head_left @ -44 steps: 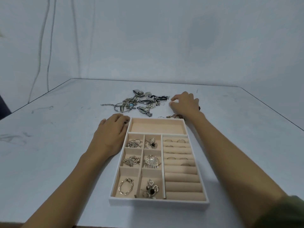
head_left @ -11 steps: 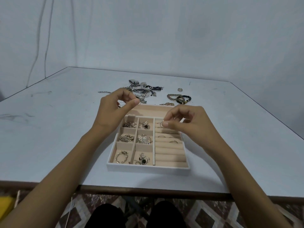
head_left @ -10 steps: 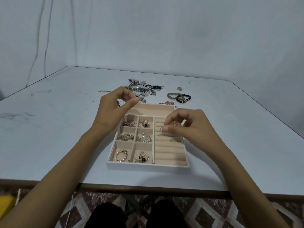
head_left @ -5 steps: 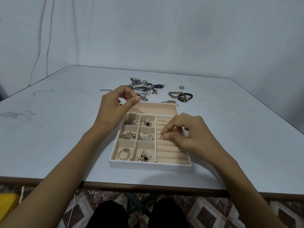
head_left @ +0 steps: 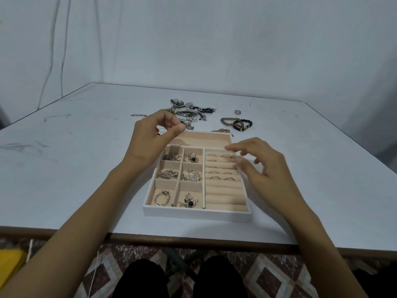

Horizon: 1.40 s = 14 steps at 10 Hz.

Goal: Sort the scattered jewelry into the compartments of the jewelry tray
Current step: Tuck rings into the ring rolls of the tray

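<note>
The white jewelry tray (head_left: 193, 212) with beige lining sits near the table's front edge. Its small left compartments hold brooches and earrings (head_left: 191, 176). Several rings sit in the ring rolls (head_left: 219, 168) on the right, and the long far compartment (head_left: 206, 138) is bare. My left hand (head_left: 152, 136) hovers over the tray's far left corner, thumb and forefinger pinching a small thin ring (head_left: 184, 129). My right hand (head_left: 260, 168) hovers over the right edge of the ring rolls, blurred, with fingers spread and nothing in them. Scattered jewelry (head_left: 189, 112) lies beyond the tray.
Beaded bracelets (head_left: 236, 123), a single ring (head_left: 237, 112), a gold chain (head_left: 223, 130) and a link chain (head_left: 138, 115) lie on the table behind the tray. The table's front edge (head_left: 193, 239) is close to my legs. A yellow object (head_left: 8, 263) is on the floor at left.
My right hand pressed a ring down into the ring rolls, let it go, then lifted and spread its fingers. My left hand has kept its pinch in the same place.
</note>
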Motion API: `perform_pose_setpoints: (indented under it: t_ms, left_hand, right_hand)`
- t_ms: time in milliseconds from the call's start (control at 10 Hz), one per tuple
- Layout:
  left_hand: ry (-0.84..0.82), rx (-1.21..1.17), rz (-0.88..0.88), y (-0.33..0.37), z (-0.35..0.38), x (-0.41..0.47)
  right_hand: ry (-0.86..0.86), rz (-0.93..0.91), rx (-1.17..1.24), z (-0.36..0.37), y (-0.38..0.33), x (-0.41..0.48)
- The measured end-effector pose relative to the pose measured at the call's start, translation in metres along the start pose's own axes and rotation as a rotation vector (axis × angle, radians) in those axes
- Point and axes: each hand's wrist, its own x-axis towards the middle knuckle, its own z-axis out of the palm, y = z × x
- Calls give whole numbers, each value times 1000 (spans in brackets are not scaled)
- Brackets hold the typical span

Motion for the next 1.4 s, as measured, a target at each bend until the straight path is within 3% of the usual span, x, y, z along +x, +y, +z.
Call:
perform_pose_setpoints:
  t_ms: [100, 200, 300, 600, 800, 1400]
  left_hand:
    - [-43, 10, -3, 1, 0, -1]
    - [-109, -18, -32, 5, 1, -2]
    - [-155, -67, -56, 18, 0, -7]
    - [-465, -79, 30, 66, 1, -32]
    - [-567, 186, 214, 62, 8, -31]
    - [-668, 479, 350, 67, 5, -27]
  right_hand:
    - [24, 191, -135, -8, 5, -15]
    - [-192, 350, -329, -14, 6, -31]
    - [-343, 389, -449, -13, 9, -33]
    - [-371, 391, -498, -13, 10, -32]
    - [-363, 384, -500, -13, 10, -32]
    - [-378, 394, -517, -12, 10, -32]
